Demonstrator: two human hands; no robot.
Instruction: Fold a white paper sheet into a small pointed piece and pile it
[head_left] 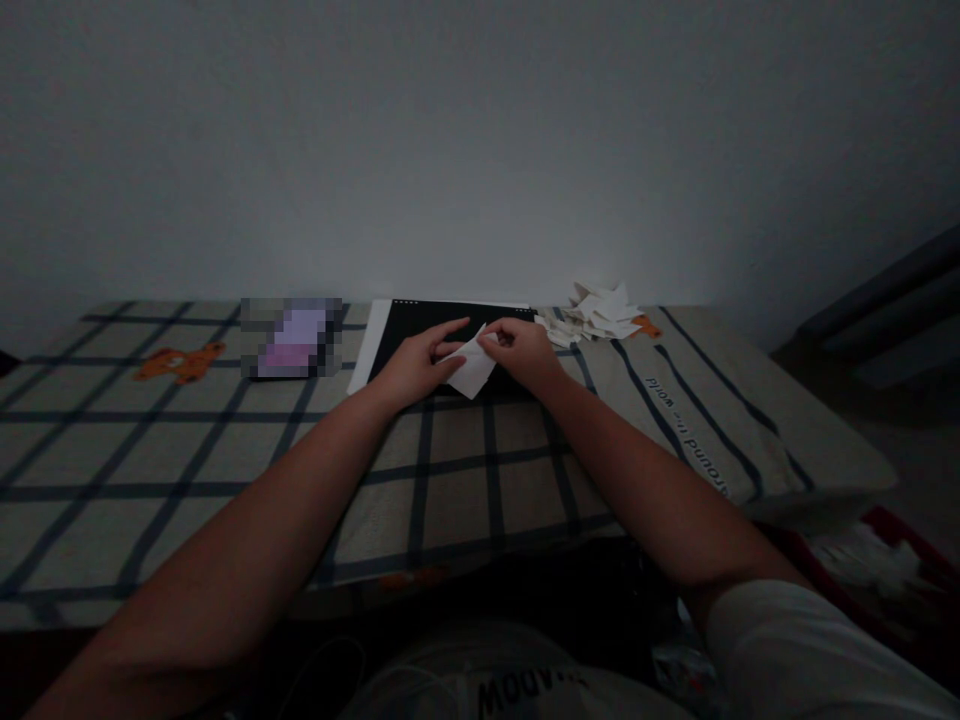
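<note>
A small white piece of paper (pixel 474 373), partly folded, is held between my two hands over a black flat pad (pixel 409 325). My left hand (pixel 420 365) pinches its left edge with the thumb, while the index finger stretches out above. On the other side my right hand (pixel 525 350) grips the upper right edge between thumb and curled fingers. The pad lies on a white sheet (pixel 369 350) that shows along its left and back edges. A heap of folded white paper pieces (pixel 600 312) sits just right of the pad.
A blurred-out purple and pink item (pixel 296 340) lies on the checked tablecloth (pixel 225 450) to the left. The grey wall (pixel 480 150) rises behind the table. A red container (pixel 877 560) with crumpled white material stands below the table's right edge.
</note>
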